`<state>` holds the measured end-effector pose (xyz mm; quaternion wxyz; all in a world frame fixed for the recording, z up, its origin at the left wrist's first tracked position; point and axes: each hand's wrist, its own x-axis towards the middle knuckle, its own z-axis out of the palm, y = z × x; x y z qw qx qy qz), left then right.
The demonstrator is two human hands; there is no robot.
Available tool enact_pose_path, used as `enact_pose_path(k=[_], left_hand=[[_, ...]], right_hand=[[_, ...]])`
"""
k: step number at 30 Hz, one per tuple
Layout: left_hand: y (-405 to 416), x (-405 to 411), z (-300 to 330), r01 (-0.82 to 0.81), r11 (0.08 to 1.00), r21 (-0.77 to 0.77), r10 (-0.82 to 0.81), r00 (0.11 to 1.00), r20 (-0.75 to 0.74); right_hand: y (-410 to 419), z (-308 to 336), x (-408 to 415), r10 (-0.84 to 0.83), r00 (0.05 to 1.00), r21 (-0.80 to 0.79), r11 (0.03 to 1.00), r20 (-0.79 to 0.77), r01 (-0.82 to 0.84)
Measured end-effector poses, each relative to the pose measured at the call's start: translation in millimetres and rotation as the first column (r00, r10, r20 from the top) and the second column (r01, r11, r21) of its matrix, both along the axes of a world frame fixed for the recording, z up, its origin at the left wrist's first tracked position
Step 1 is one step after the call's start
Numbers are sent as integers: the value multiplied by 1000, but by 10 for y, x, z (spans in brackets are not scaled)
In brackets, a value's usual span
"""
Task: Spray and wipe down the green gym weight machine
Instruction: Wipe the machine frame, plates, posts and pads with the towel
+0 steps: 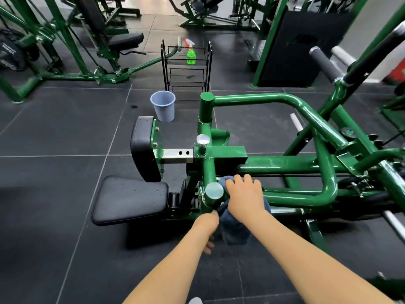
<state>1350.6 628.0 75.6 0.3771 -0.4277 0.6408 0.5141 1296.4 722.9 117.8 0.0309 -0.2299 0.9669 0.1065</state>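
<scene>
At the frame: your right hand (245,196) lies spread, fingers fairly straight, pressing the dark blue towelling cloth (235,229) onto the glossy green tubular weight machine (285,161) beside a capped tube end.
Left hand: your left hand (208,242) hangs low under the cloth; you cannot tell whether it holds anything.
Spray: the green plastic spray bottle (191,54) stands well apart on the black wire rack (186,69).
Technique: keep your palm flat, wrap the cloth round the tube, and work along it into the welds.
Watch: don't let the loose cloth tail snag.
</scene>
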Motion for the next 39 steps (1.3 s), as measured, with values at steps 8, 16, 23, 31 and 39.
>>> enact_pose_path(k=[8, 16, 23, 31, 39], left_hand=[[385, 73, -562, -535, 658, 530, 573, 812, 110], [853, 58, -707, -599, 646, 474, 707, 704, -74], [960, 204, -795, -567, 689, 452, 673, 731, -109], [925, -159, -599, -489, 832, 260, 543, 627, -559], [750, -238, -946, -752, 659, -7, 689, 608, -394]], right_hand=[[316, -75, 357, -235, 955, -633, 715, 182, 296], [1035, -541, 507, -263, 576, -574, 93, 774, 814], [1364, -1068, 620, 85, 341, -343, 11, 936, 939], [1101, -1227, 176, -118, 608, -612, -300, 785, 732], [630, -1206, 192, -337, 874, -552, 679, 350, 484]])
